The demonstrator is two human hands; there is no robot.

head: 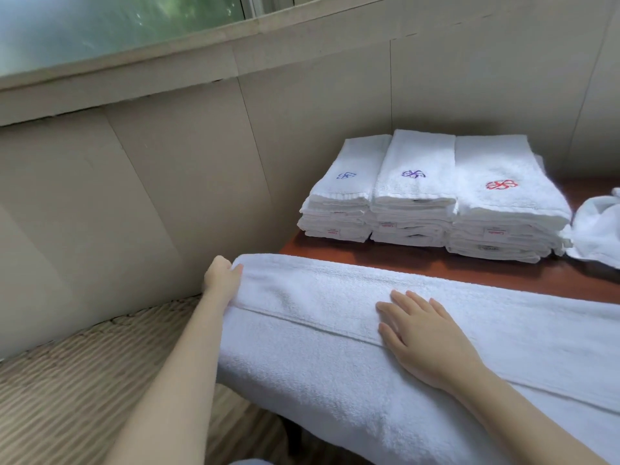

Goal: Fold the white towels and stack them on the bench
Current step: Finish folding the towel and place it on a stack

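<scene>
A long white towel (pixel 335 330) lies folded lengthwise across the near part of the reddish-brown bench (pixel 469 266), its left end hanging over the bench edge. My left hand (pixel 223 276) grips the towel's far left corner, fingers curled round the folded edge. My right hand (pixel 426 333) lies flat on the middle of the towel, fingers straight and spread. Behind it, three stacks of folded white towels (pixel 432 196) stand side by side against the wall; two top towels carry blue embroidered marks and the right one a red mark.
A crumpled white towel (pixel 600 226) lies at the bench's right edge. A beige panelled wall (pixel 167 162) runs behind and to the left, with a window above. Striped carpet (pixel 84 380) covers the floor on the left.
</scene>
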